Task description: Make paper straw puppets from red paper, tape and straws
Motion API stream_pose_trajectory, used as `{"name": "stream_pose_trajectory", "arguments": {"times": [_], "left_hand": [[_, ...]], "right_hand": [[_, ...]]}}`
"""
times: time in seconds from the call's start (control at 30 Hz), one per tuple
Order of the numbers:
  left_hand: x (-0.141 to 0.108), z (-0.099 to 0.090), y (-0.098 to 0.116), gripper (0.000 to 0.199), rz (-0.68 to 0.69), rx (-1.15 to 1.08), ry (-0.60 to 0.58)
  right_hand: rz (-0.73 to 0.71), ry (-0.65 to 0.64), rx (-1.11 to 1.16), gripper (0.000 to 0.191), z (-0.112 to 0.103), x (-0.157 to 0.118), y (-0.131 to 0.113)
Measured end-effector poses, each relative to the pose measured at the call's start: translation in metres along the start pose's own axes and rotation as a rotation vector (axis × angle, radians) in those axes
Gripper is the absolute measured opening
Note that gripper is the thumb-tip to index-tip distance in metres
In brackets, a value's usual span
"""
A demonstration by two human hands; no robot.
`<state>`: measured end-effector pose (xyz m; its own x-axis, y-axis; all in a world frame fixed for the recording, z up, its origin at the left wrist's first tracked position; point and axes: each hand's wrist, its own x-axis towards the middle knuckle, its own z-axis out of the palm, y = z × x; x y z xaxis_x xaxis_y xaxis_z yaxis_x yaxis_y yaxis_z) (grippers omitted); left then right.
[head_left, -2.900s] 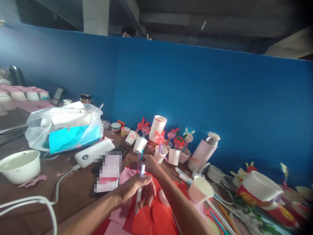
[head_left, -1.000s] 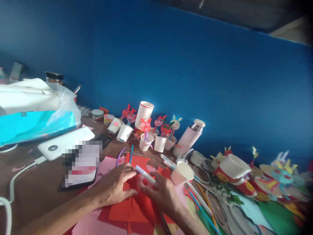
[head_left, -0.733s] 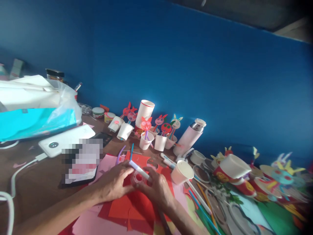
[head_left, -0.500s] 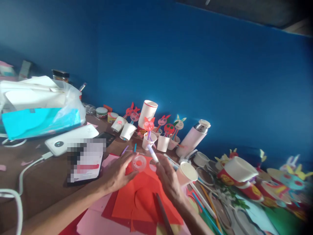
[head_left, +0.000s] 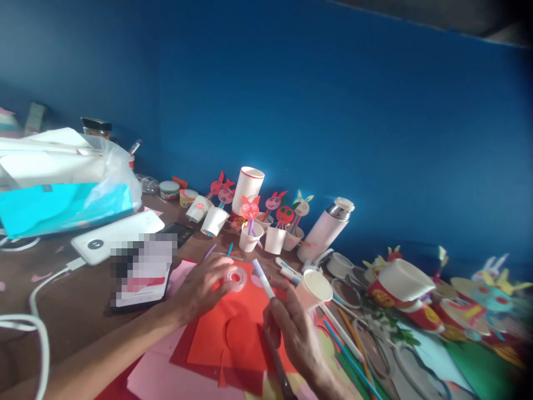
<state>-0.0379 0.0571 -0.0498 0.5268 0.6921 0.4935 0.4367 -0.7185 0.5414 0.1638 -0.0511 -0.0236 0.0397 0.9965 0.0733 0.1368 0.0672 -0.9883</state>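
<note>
The white pen (head_left: 263, 280), if a pen it is, leans upward with its lavender end away from the person, clamped between the thumb and fingers of the right hand (head_left: 291, 322). Across from it, the left hand (head_left: 206, 286) has its fingers at a clear ring (head_left: 236, 279), perhaps a roll of tape, which sits just inside that hand's reach over the red paper (head_left: 245, 341); from where I stand I cannot tell whether they grip it or merely touch it. The hands are apart, with the red paper below and between them. It bears a curved cut or edge, so I judge that some shaping is done, though nothing under the hands looks put together. Just beyond the left hand, a purple straw (head_left: 210, 251) and a blue straw (head_left: 230, 249) lie loose, seemingly unused so far. Farther out ahead of both hands, the red cat face (head_left: 250, 209) stands in a small paper cup (head_left: 250, 241), and the rabbit face (head_left: 303, 206) rises among its neighbours; these look finished to me. Beside the right hand, a wider cup (head_left: 317, 284) shows no figure rising from it. So the work appears partway along: several pieces made, loose material remaining.
</note>
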Motion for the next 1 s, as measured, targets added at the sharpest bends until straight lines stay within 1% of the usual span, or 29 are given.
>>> {"name": "stream_pose_trajectory", "arguments": {"times": [0.03,0.1,0.2,0.3,0.4,0.47,0.53,0.6,0.67,0.73,0.83,0.9,1.0], "left_hand": [[-0.001,-0.004,0.004,0.029,-0.017,-0.119,-0.014],[-0.003,-0.013,0.012,0.031,-0.155,-0.358,-0.11],[-0.005,-0.022,0.024,0.034,-0.288,-0.614,-0.217],[-0.005,-0.022,0.029,0.036,-0.365,-0.795,-0.245],[-0.003,-0.02,0.03,0.034,-0.404,-0.934,-0.246],[-0.002,-0.018,0.029,0.031,-0.424,-0.98,-0.236],[-0.002,-0.015,0.027,0.029,-0.446,-1.018,-0.213],[-0.002,-0.012,0.025,0.028,-0.461,-1.048,-0.199],[-0.003,-0.009,0.025,0.029,-0.469,-1.063,-0.215],[-0.005,-0.008,0.029,0.031,-0.458,-1.066,-0.268],[-0.008,-0.008,0.04,0.028,-0.409,-1.072,-0.391],[-0.01,-0.008,0.046,0.029,-0.379,-1.078,-0.465],[-0.011,-0.009,0.05,0.033,-0.357,-1.033,-0.508]], "right_hand": [[0.021,-0.016,0.024,0.04,0.001,-0.001,0.0],[0.053,-0.049,0.074,0.044,0.005,-0.002,-0.002],[0.082,-0.064,0.12,0.051,0.011,-0.002,-0.006],[0.103,-0.067,0.142,0.05,0.014,-0.002,-0.007],[0.144,-0.077,0.142,0.047,0.012,-0.002,-0.006],[0.175,-0.082,0.18,0.046,0.009,-0.003,-0.007],[0.172,-0.082,0.294,0.045,0.007,-0.003,-0.008],[0.123,-0.059,0.448,0.045,0.008,-0.004,-0.009],[0.076,-0.011,0.53,0.045,0.013,-0.005,-0.009],[0.062,0.012,0.504,0.046,0.02,-0.006,-0.007],[0.048,-0.034,0.386,0.04,0.031,-0.007,0.0],[0.028,-0.037,0.309,0.039,0.034,-0.008,0.003],[0.032,-0.026,0.18,0.04,0.034,-0.01,0.004]]}}
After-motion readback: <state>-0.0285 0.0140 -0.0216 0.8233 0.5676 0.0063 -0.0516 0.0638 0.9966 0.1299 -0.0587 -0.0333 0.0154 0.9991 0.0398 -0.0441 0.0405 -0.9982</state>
